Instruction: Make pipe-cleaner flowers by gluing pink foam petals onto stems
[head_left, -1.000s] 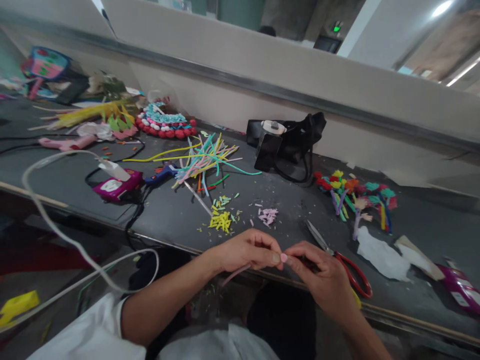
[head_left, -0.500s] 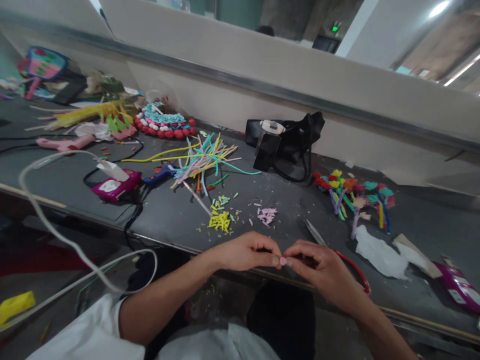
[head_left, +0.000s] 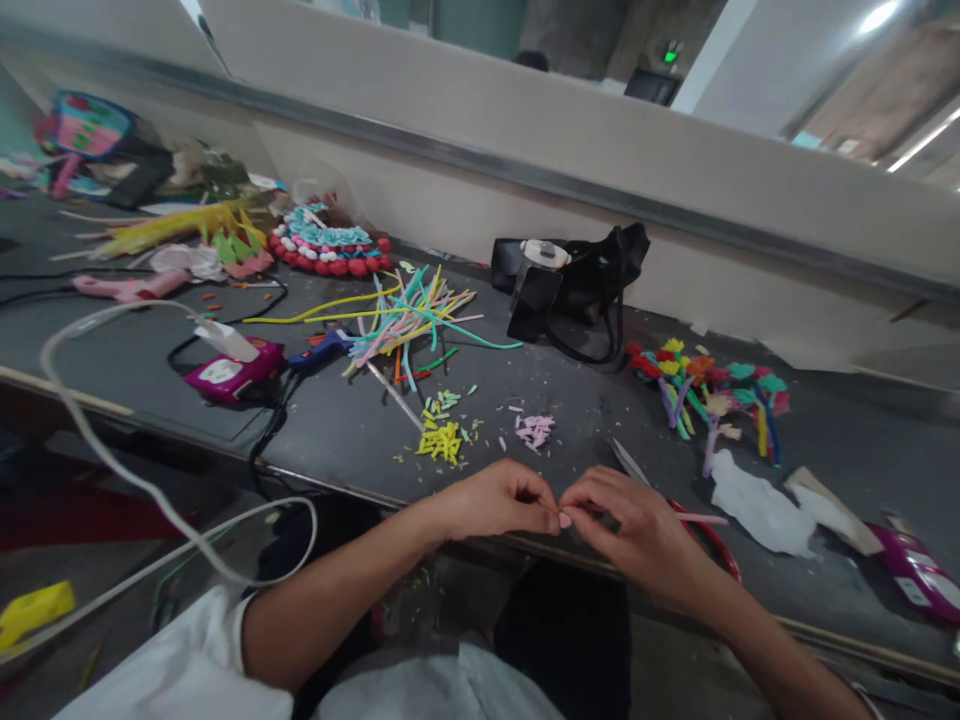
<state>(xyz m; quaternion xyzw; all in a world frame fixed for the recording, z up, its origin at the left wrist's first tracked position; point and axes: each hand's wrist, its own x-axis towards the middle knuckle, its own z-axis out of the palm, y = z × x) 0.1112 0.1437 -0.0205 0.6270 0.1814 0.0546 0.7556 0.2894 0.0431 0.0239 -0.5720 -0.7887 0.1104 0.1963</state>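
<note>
Over the table's front edge, my left hand (head_left: 510, 502) and my right hand (head_left: 630, 515) meet fingertip to fingertip. Both pinch a pink chenille stem (head_left: 565, 520), whose small rounded end shows between the fingertips. A straight length of pink stem sticks out past the right side of my right hand; the part between is hidden by that hand. Beneath and beside my right hand lie scissors (head_left: 628, 462) with red handles, blades pointing away. Beyond my hands are a small heap of yellow snippets (head_left: 441, 442) and one of lilac snippets (head_left: 535, 431).
Loose chenille stems (head_left: 416, 315) lie at mid-table, near a blue glue gun (head_left: 322, 350) and a magenta power strip (head_left: 234, 373) with a white cable. Behind stands a black bag (head_left: 600, 285). To the right are chenille flowers (head_left: 694, 375) and crumpled white paper (head_left: 761, 505).
The pink stem's straight length now shows to the right of my right hand, where it was not visible before. My right fingers have shifted slightly left around the pink end.
</note>
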